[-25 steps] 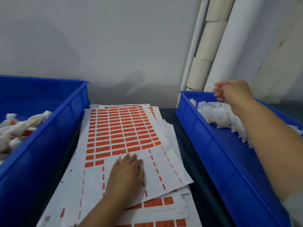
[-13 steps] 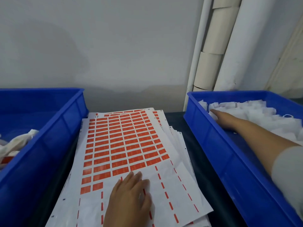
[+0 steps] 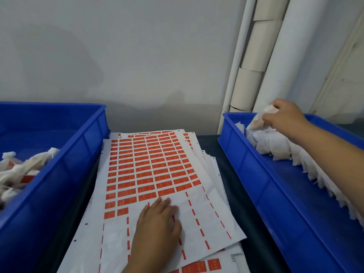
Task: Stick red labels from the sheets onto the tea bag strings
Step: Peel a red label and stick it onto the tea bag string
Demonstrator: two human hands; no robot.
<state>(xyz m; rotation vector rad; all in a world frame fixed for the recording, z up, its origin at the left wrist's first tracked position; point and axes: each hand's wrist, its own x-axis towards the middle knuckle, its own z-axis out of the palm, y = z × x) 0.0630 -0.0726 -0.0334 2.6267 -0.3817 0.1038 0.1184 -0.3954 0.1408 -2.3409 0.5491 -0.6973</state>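
A stack of label sheets (image 3: pixel 149 166) lies between two blue bins, its top sheet covered with rows of red labels in the upper part and stripped bare lower down. My left hand (image 3: pixel 157 223) rests flat on the bare part of that sheet. My right hand (image 3: pixel 283 117) is raised over the far end of the right blue bin (image 3: pixel 275 194) and grips a white tea bag (image 3: pixel 258 121), lifted above the pile of tea bags (image 3: pixel 275 144) in that bin.
A left blue bin (image 3: pixel 65 170) holds tea bags with red labels (image 3: pixel 19 170). White and beige rolls (image 3: pixel 256 56) lean against the grey wall behind. Dark table surface (image 3: pixel 254 243) shows between sheets and the right bin.
My right hand dipped into the right bin's pile, then rose holding a tea bag. My left hand stayed flat on the sheet.
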